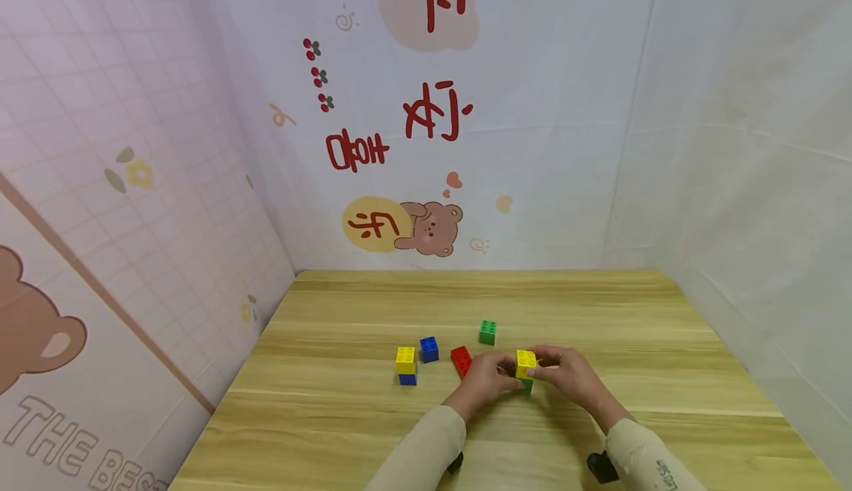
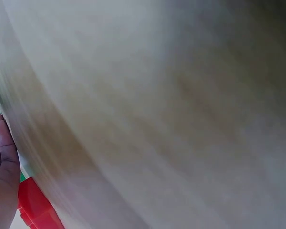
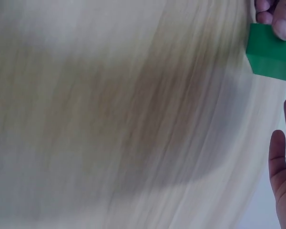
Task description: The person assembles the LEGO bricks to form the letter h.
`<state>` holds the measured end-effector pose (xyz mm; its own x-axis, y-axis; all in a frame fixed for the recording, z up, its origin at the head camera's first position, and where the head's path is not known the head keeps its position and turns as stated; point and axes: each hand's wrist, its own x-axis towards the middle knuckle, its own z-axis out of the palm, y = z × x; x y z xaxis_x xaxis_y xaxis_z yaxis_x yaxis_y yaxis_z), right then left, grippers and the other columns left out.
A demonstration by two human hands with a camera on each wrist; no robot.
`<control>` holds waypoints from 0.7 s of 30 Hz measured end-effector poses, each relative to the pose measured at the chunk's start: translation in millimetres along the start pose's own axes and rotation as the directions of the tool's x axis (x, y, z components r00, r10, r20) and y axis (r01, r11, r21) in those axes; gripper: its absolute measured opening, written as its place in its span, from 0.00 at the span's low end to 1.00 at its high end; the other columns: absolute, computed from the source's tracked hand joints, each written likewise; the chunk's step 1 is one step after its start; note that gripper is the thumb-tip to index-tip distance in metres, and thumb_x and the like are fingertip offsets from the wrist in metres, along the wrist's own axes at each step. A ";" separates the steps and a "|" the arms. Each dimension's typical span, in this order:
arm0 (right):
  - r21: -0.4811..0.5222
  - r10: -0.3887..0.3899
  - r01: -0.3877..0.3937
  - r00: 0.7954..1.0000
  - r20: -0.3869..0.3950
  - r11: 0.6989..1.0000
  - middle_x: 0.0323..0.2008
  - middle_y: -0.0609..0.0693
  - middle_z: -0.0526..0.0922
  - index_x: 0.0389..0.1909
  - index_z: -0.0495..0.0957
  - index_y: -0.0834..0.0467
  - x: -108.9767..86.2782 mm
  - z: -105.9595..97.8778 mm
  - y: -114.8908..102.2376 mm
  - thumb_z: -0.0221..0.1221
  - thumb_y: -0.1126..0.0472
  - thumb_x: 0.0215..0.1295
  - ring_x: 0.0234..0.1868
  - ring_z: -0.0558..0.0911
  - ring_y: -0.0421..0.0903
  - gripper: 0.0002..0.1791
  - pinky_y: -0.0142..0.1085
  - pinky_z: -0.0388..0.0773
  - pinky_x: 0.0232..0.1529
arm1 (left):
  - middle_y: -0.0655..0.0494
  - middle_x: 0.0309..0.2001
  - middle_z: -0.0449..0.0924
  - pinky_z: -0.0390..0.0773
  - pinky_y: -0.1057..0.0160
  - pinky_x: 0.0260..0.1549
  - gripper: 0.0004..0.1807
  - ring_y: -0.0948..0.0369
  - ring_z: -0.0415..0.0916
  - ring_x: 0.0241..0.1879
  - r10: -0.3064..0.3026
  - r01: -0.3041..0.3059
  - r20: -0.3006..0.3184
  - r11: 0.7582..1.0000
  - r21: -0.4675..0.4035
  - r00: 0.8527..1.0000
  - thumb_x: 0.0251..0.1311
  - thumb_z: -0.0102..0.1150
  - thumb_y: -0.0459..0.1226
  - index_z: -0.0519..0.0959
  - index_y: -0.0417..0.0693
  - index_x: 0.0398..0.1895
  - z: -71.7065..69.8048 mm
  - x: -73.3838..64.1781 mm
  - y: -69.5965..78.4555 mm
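Note:
A yellow block point(image 1: 526, 361) sits on top of a green block point(image 1: 528, 385), the two forming a small stack between the hands. My left hand point(image 1: 487, 381) grips the green block from the left; a thumb point(image 3: 283, 26) lies on its side in the right wrist view. From the right, my right hand point(image 1: 571, 378) holds the yellow block, thumb in front. Its lower fingers point(image 3: 278, 160) stand away from the stack. Just left of my left hand lies a red block point(image 1: 461, 361), partly hidden by that hand.
Another green block point(image 1: 488, 332) lies farther back on the wooden table point(image 1: 359, 439). To the left are a blue block point(image 1: 429, 349) and a stack with a yellow block point(image 1: 405, 359) over a blue block point(image 1: 408, 379). Printed cloth walls point(image 1: 552, 143) enclose the table.

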<state>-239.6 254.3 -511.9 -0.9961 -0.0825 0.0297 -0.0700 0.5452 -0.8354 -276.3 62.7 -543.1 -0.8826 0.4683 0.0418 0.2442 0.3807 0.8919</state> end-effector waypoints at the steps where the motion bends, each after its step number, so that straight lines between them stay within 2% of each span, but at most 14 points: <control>1: -0.004 -0.003 0.003 1.000 0.004 1.000 0.51 0.56 0.84 0.52 0.83 0.61 0.1 0.0 0.9 0.69 0.58 0.61 0.51 0.81 0.57 0.20 0.51 0.78 0.50 | 0.64 0.36 0.83 0.78 0.69 0.39 0.13 0.66 0.78 0.35 0.002 -0.002 -0.001 1.000 0.000 1.000 0.51 0.75 0.31 0.86 0.47 0.41 -0.1 -0.2 0.3; 9: -0.011 -0.033 0.033 0.999 0.010 0.999 0.52 0.57 0.83 0.55 0.81 0.61 -0.2 -0.8 8.7 0.68 0.56 0.62 0.50 0.82 0.56 0.22 0.51 0.79 0.50 | 0.64 0.36 0.83 0.78 0.69 0.40 0.13 0.63 0.80 0.38 0.011 -0.011 -0.007 1.000 0.020 1.000 0.51 0.75 0.31 0.86 0.46 0.41 1.0 -0.1 2.7; 15: 0.013 -0.025 0.025 1.000 0.004 1.000 0.50 0.58 0.84 0.56 0.81 0.62 -0.8 0.3 11.4 0.69 0.56 0.62 0.49 0.83 0.56 0.24 0.47 0.80 0.47 | 0.66 0.36 0.83 0.78 0.69 0.41 0.12 0.65 0.79 0.39 0.001 -0.001 -0.019 1.000 0.031 1.000 0.51 0.75 0.32 0.86 0.48 0.40 2.6 0.1 2.0; 21: 0.050 -0.005 0.005 1.000 -0.001 0.999 0.51 0.59 0.83 0.57 0.80 0.63 -1.1 1.5 11.0 0.68 0.56 0.63 0.50 0.82 0.56 0.24 0.48 0.79 0.49 | 0.66 0.36 0.82 0.77 0.69 0.40 0.12 0.65 0.79 0.38 -0.005 0.006 -0.024 0.999 0.040 1.000 0.52 0.75 0.32 0.85 0.48 0.40 2.9 1.3 2.3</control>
<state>-239.2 259.1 -521.9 -0.9958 -0.0843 0.0344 -0.0723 0.5026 -0.8615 -275.8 66.5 -542.3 -0.8931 0.4472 0.0483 0.2552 0.4153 0.8732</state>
